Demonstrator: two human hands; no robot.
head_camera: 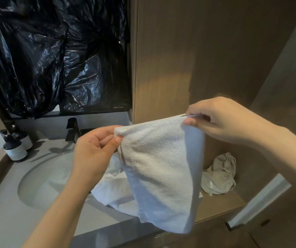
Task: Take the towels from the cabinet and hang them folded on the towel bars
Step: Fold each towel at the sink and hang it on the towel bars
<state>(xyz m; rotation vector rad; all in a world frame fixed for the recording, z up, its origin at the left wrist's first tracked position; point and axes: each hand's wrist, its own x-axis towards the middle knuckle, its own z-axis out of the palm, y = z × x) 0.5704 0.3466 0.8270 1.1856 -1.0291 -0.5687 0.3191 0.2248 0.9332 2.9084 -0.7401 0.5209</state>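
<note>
Above the sink [41, 185], the left hand [93, 151] & right hand [227, 120] each pinched a top corner of the white towel [161, 169], fingers clamped on it, cloth hanging free. Light pinch, so a corner could slip. More white cloth [111, 190] lay below; faucet [72, 129], soap bottles [14, 149] nearby; no bar visible.

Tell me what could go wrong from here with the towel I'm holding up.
1. The left hand and right hand pinch only the top corners of the white towel with their fingertips. If either grip slips, the towel would likely swing down or fall towards the sink.
2. The towel's lower edge hangs in front of the crumpled white cloth at the basin's edge. Lowering or swinging the towel might snag or drag that cloth.
</note>
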